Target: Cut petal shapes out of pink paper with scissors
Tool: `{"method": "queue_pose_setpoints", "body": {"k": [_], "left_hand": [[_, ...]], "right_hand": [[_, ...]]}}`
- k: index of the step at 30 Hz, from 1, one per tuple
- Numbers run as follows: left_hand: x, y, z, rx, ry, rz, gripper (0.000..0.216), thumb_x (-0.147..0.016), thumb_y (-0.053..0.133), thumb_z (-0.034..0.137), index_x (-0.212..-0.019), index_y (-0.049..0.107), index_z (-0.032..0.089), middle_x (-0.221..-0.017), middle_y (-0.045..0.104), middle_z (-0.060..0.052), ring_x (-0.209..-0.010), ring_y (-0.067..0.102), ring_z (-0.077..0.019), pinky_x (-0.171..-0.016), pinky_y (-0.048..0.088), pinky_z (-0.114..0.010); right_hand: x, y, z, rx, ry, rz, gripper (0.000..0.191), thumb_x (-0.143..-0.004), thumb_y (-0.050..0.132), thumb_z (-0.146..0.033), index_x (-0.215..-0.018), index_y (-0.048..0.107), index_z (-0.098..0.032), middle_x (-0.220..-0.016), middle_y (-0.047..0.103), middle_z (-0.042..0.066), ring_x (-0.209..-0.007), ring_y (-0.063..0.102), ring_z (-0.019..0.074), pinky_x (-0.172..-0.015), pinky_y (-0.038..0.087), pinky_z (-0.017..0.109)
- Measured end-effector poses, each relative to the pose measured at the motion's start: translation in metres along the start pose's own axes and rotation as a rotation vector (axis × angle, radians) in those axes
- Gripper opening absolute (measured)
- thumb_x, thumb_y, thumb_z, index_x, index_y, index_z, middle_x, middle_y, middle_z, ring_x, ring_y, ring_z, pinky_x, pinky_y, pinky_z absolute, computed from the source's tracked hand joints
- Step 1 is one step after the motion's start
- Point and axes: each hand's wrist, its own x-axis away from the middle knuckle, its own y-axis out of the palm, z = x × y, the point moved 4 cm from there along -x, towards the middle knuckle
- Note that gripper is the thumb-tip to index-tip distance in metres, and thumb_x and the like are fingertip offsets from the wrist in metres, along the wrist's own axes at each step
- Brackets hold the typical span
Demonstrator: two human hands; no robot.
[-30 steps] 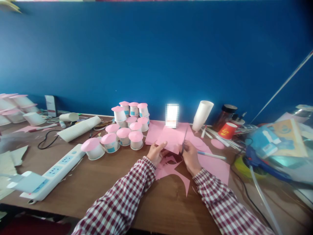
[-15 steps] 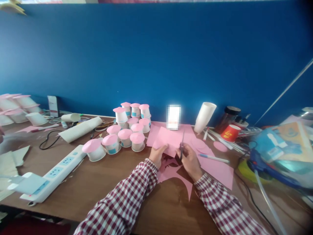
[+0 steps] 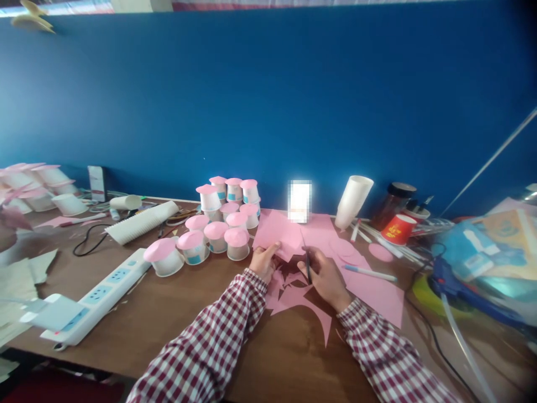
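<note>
My left hand pinches the lower left edge of a pink paper sheet, thumb on top. In my right hand is a pair of scissors, its blades pointing up at the right edge of that sheet. Under and in front of both hands lie curved pink paper scraps. Behind the held sheet are more flat pink sheets. Just right of my right hand, pink paper circles and a capped pen rest on the paper.
Paper cups with pink lids stand in a group to the left, behind a power strip. A white cup stack leans at the back. To the right are a red cup and a blue glue gun. Another person's hand shows far left.
My left hand has shifted slightly left with the pink sheet, which has turned and sits lower. My right hand and the scissors have drawn a little apart from it. The view has moved slightly.
</note>
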Motion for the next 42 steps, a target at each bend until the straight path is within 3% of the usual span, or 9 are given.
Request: {"method": "queue_pose_setpoints", "body": {"k": [4,10,16,28,36,42], "left_hand": [[-0.0021,-0.0022,-0.0006,0.010,0.003,0.026,0.029,-0.059,0.078,0.019,-0.082,0.064,0.010,-0.077,0.068,-0.006,-0.068,0.064,-0.0151,-0.064,0.053,-0.026],[-0.0010,0.0000,-0.0019,-0.025,-0.031,-0.012,0.027,-0.060,0.078,0.026,-0.073,0.062,0.008,-0.061,0.064,-0.006,-0.057,0.064,-0.0173,-0.056,0.053,-0.030],[-0.0012,0.0002,-0.0030,-0.020,-0.037,-0.025,0.025,-0.060,0.077,0.026,-0.072,0.061,0.010,-0.059,0.063,-0.003,-0.052,0.061,-0.0157,-0.051,0.051,-0.029],[-0.0030,-0.0011,-0.0058,-0.014,-0.101,0.027,0.021,-0.061,0.077,0.020,-0.071,0.063,0.008,-0.067,0.066,-0.007,-0.060,0.063,-0.0148,-0.057,0.054,-0.025],[0.0007,0.0037,-0.0041,-0.023,-0.130,-0.022,0.019,-0.067,0.073,0.021,-0.073,0.061,0.007,-0.067,0.066,-0.011,-0.061,0.065,-0.0198,-0.061,0.056,-0.034],[0.0000,0.0037,-0.0044,0.010,-0.099,-0.029,0.018,-0.067,0.072,0.021,-0.073,0.062,0.008,-0.068,0.066,-0.009,-0.059,0.064,-0.0172,-0.058,0.055,-0.029]], "right_hand": [[0.0021,0.0014,-0.0028,0.046,-0.033,-0.013,0.033,-0.075,0.061,-0.030,-0.106,0.057,-0.019,-0.084,0.065,0.005,-0.071,0.060,0.0184,-0.066,0.050,0.029],[0.0034,0.0062,0.0015,0.044,-0.056,-0.073,0.031,-0.078,0.059,-0.032,-0.106,0.059,-0.020,-0.085,0.066,0.004,-0.075,0.061,0.0202,-0.069,0.050,0.030],[0.0021,0.0076,0.0031,-0.021,-0.055,-0.104,0.031,-0.080,0.057,-0.036,-0.107,0.061,-0.020,-0.088,0.067,0.005,-0.078,0.062,0.0211,-0.072,0.050,0.031],[0.0032,0.0070,-0.0006,-0.022,-0.063,-0.094,0.025,-0.080,0.059,-0.033,-0.101,0.063,-0.020,-0.083,0.067,0.003,-0.076,0.062,0.0207,-0.067,0.050,0.029],[0.0031,0.0076,0.0020,0.024,-0.053,-0.114,0.027,-0.081,0.056,-0.029,-0.105,0.061,-0.018,-0.083,0.066,0.004,-0.080,0.061,0.0200,-0.071,0.049,0.028],[0.0025,0.0089,0.0038,0.002,-0.039,-0.140,0.032,-0.082,0.055,-0.029,-0.111,0.058,-0.017,-0.084,0.066,0.004,-0.082,0.061,0.0197,-0.073,0.049,0.027]]}}
